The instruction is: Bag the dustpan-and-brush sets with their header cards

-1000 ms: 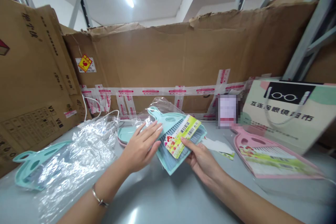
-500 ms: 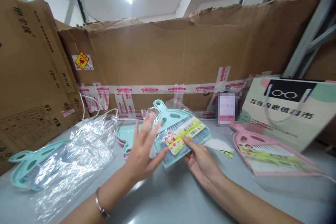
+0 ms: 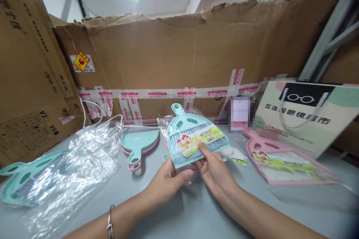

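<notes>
Teal brush set (image 3: 195, 131): pinched by right hand (image 3: 218, 173)
Left hand (image 3: 169, 181): grip cannot be told
Carton (image 3: 30, 67), nine o'clock: marked "V3", "V6"

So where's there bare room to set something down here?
Bare tabletop shows between the left forearm and right forearm, this side of the held turquoise dustpan-and-brush set. Another patch is bordered by the clear plastic bag, the stacked dustpans and the left forearm. Far left is crowded by that bag; right, by the pink dustpan set and rope-handled bag.
</notes>
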A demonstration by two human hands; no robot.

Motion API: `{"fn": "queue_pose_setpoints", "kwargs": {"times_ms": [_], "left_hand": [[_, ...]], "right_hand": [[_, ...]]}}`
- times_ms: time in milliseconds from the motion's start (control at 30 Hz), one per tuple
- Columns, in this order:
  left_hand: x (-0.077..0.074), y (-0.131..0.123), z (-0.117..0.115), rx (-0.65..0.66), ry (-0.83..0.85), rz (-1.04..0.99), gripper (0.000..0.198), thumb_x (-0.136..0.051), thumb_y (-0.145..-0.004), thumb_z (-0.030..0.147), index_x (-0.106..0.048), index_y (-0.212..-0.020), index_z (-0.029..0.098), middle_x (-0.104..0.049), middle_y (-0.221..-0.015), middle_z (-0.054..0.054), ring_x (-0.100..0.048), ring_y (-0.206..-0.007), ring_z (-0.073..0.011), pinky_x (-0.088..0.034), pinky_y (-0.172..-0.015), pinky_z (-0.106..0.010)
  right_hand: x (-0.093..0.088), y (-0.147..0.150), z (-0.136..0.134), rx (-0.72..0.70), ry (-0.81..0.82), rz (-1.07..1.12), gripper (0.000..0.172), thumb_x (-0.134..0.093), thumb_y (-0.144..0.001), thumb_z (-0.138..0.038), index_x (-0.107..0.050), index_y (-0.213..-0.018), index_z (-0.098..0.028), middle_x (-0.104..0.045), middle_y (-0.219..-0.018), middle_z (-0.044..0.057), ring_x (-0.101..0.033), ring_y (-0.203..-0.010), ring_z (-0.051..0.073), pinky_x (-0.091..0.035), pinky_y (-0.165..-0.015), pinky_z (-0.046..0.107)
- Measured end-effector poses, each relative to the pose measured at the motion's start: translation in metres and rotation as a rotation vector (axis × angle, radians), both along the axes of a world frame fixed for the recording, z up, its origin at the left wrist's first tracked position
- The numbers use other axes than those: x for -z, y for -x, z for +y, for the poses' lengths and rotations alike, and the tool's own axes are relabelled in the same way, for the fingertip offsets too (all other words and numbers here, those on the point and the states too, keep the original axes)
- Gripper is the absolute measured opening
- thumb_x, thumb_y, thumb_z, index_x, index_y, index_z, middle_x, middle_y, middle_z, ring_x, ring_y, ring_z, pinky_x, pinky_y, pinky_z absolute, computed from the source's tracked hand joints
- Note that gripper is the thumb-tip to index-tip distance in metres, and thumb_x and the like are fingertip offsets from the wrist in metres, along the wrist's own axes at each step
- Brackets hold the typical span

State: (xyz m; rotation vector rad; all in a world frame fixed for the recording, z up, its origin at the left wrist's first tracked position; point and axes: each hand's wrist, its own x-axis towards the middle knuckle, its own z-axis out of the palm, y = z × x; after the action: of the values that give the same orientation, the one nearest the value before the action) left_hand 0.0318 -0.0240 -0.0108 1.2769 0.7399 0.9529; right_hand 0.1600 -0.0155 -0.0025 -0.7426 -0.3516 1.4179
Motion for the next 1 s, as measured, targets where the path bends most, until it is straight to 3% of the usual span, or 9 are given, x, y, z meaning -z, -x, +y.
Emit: {"fn": "queue_pose_setpoints", "kwargs": {"times_ms": [233, 367, 433, 467, 567, 633, 767, 900, 1000], "left_hand": [[-0.009, 0.002, 0.003, -0.213, 0.184, -0.088, 0.041, -0.07, -0.068, 0.033, -0.06, -0.102, 0.013, -0.064, -0.108, -0.012, -0.064, -0.087, -0.0214, -0.054, -0.064, -0.028], [-0.011, 0.012, 0.012, -0.351, 0.243, -0.119, 0.029, -0.071, -0.067, 0.032, -0.064, -0.086, 0.011, -0.07, -0.083, -0.009, -0.065, -0.072, -0.0148, -0.052, -0.059, -0.022], [-0.013, 0.017, 0.017, -0.429, 0.27, -0.132, 0.023, -0.07, -0.068, 0.032, -0.064, -0.076, 0.012, -0.07, -0.074, -0.007, -0.064, -0.066, -0.0118, -0.05, -0.058, -0.02], [-0.014, 0.019, 0.019, -0.469, 0.28, -0.138, 0.022, -0.07, -0.068, 0.032, -0.063, -0.072, 0.012, -0.07, -0.071, -0.006, -0.063, -0.063, -0.0108, -0.049, -0.057, -0.019], [-0.02, 0.023, 0.023, -0.566, 0.286, -0.146, 0.022, -0.071, -0.067, 0.031, -0.061, -0.063, 0.011, -0.068, -0.064, -0.005, -0.061, -0.056, -0.0095, -0.047, -0.053, -0.018], [-0.022, 0.023, 0.022, -0.587, 0.271, -0.136, 0.023, -0.072, -0.066, 0.03, -0.06, -0.062, 0.011, -0.067, -0.059, -0.005, -0.06, -0.051, -0.009, -0.045, -0.049, -0.017], [-0.02, 0.019, 0.019, -0.565, 0.223, -0.065, 0.029, -0.071, -0.065, 0.037, -0.06, -0.06, 0.011, -0.065, -0.053, -0.003, -0.058, -0.046, -0.0098, -0.043, -0.045, -0.018], [-0.017, 0.021, 0.019, -0.499, 0.142, 0.061, 0.039, -0.064, -0.067, 0.049, -0.057, -0.053, 0.013, -0.063, -0.048, -0.005, -0.057, -0.04, -0.0115, -0.042, -0.043, -0.02], [-0.022, 0.027, 0.023, -0.4, 0.058, 0.184, 0.048, -0.056, -0.069, 0.058, -0.058, -0.052, 0.014, -0.062, -0.046, -0.007, -0.057, -0.039, -0.0133, -0.043, -0.043, -0.021]], "right_hand": [[-0.003, -0.001, -0.001, -0.132, 0.018, -0.063, 0.02, -0.073, -0.065, -0.022, -0.064, -0.082, -0.019, -0.071, -0.085, 0.001, -0.066, -0.08, 0.014, -0.055, -0.071, 0.02], [-0.025, -0.024, 0.003, -0.468, -0.06, -0.307, 0.017, -0.071, -0.065, -0.024, -0.067, -0.079, -0.014, -0.07, -0.083, 0.003, -0.065, -0.079, 0.011, -0.051, -0.076, 0.018], [-0.034, -0.041, 0.009, -0.582, -0.083, -0.567, 0.019, -0.07, -0.066, -0.029, -0.068, -0.075, -0.012, -0.069, -0.071, 0.004, -0.065, -0.067, 0.011, -0.052, -0.066, 0.019], [-0.037, -0.049, 0.013, -0.537, -0.099, -0.699, 0.02, -0.071, -0.065, -0.032, -0.067, -0.07, -0.012, -0.067, -0.06, 0.002, -0.062, -0.055, 0.01, -0.051, -0.056, 0.018], [-0.038, -0.063, 0.022, -0.176, -0.164, -0.873, 0.021, -0.075, -0.059, -0.031, -0.062, -0.066, -0.016, -0.056, -0.044, -0.006, -0.045, -0.036, 0.005, -0.037, -0.037, 0.015], [-0.036, -0.063, 0.024, -0.12, -0.19, -0.76, 0.028, -0.076, -0.058, -0.028, -0.061, -0.08, -0.019, -0.064, -0.06, -0.005, -0.053, -0.048, 0.006, -0.043, -0.045, 0.016], [-0.031, -0.051, 0.018, -0.426, -0.231, -0.487, 0.036, -0.071, -0.065, -0.023, -0.059, -0.099, -0.019, -0.068, -0.096, 0.005, -0.063, -0.083, 0.016, -0.051, -0.074, 0.028], [-0.023, -0.043, 0.019, -0.364, -0.088, -0.369, 0.02, -0.068, -0.061, -0.007, -0.063, -0.079, -0.014, -0.069, -0.085, 0.005, -0.065, -0.079, 0.016, -0.054, -0.072, 0.024], [-0.018, -0.042, 0.023, -0.288, 0.0, -0.258, 0.019, -0.063, -0.062, 0.001, -0.063, -0.073, -0.014, -0.069, -0.081, 0.004, -0.065, -0.077, 0.014, -0.056, -0.069, 0.021]]}}
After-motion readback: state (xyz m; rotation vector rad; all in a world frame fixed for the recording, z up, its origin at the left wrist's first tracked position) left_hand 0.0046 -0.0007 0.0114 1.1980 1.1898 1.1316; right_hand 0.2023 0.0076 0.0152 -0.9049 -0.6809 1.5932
